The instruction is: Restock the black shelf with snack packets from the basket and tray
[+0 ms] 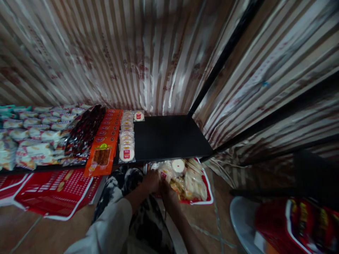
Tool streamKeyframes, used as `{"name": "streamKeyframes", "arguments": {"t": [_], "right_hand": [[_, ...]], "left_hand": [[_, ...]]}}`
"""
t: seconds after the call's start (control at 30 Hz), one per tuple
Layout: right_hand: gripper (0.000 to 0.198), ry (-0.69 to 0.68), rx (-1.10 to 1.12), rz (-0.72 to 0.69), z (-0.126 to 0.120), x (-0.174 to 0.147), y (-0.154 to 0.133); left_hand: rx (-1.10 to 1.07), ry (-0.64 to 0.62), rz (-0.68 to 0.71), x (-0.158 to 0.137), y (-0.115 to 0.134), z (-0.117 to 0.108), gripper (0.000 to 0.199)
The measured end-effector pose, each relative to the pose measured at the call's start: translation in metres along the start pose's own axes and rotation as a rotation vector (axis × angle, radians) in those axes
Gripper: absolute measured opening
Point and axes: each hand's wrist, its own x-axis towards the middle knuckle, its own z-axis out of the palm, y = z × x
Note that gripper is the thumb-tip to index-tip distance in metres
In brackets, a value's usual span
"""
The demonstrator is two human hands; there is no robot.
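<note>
My left hand [152, 180] and my right hand [165, 190] are close together over the near left part of a red basket [209, 190] with a white rim. Their fingers are curled in around a clear-wrapped cracker packet [163, 175] with a red label; the fingertips are dim and partly hidden. Beside them in the basket lie a round white cracker packet [178, 165] and several long pale packets [195, 181]. Just beyond, on a black shelf [166, 137], stands a row of round cracker packets [126, 153], with a single round packet [138, 116] at the back.
Left along the shelf are orange snack packs [102, 155], dark red wrapped snacks [88, 130] and many white packets [39, 151]. Red baskets [58, 190] sit under it. Black metal posts [219, 67] rise at the right. A grey basin [238, 215] and red-packaged goods [312, 222] occupy the lower right.
</note>
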Motion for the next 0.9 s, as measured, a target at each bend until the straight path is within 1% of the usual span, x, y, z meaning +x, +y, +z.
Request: {"name": "streamKeyframes", "arguments": {"t": [0.07, 0.17, 0.3, 0.47, 0.57, 0.63, 0.77, 0.9], "right_hand": [[0.042, -0.015, 0.011, 0.015, 0.011, 0.000, 0.005], [0.042, 0.023, 0.061, 0.058, 0.018, 0.000, 0.010], [0.044, 0.052, 0.143, 0.062, 0.018, -0.004, 0.012], [0.040, 0.056, 0.203, 0.016, 0.011, -0.004, 0.007], [0.039, 0.122, 0.172, -0.033, 0.006, 0.001, -0.003], [0.038, 0.140, 0.148, -0.065, 0.001, 0.005, -0.014], [0.039, 0.108, 0.170, -0.082, -0.012, 0.019, -0.039], [0.038, 0.062, 0.223, -0.079, -0.026, 0.040, -0.060]], "left_hand": [[0.016, 0.011, -0.070, 0.000, 0.002, 0.002, 0.056], [0.036, 0.069, -0.129, -0.003, 0.005, 0.002, 0.048], [0.027, 0.079, -0.143, -0.008, 0.004, -0.001, 0.031], [0.003, 0.064, -0.143, -0.011, -0.002, -0.011, 0.024], [-0.087, 0.088, -0.091, -0.013, -0.008, -0.024, 0.024], [-0.166, 0.098, -0.045, -0.014, -0.012, -0.036, 0.024], [-0.240, 0.131, -0.005, -0.009, -0.017, -0.061, 0.029], [-0.293, 0.248, 0.013, 0.003, -0.019, -0.077, 0.033]]}}
